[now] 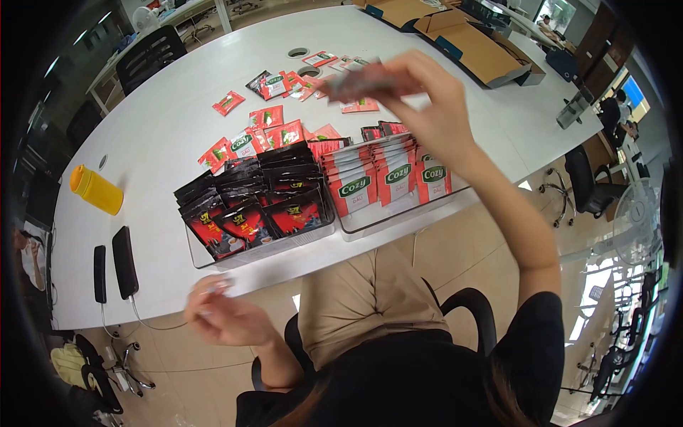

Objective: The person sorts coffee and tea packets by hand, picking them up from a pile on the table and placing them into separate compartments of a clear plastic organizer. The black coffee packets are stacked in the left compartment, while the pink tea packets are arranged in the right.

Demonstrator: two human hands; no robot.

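My right hand [434, 107] is raised over the far side of the organizers, its fingers closed on a dark sachet [363, 82] smeared by motion. Below it stands a clear bin [377, 226] packed with upright red and white Cozy tea sachets [398, 178]. Beside that, on the left, another clear bin [263, 252] holds rows of black and red coffee sachets [293, 213]. My left hand [228, 317] hovers at the table's near edge, somewhat blurred, with its fingers loosely bent and no object visible in them. Loose Cozy sachets [267, 117] lie scattered behind the bins.
A yellow bottle [97, 190] stands at the left, near a phone [124, 262] and a black slab [99, 274] with cables. Open cardboard boxes [473, 46] lie at the far right. Chairs [587, 181] surround the white table [163, 235].
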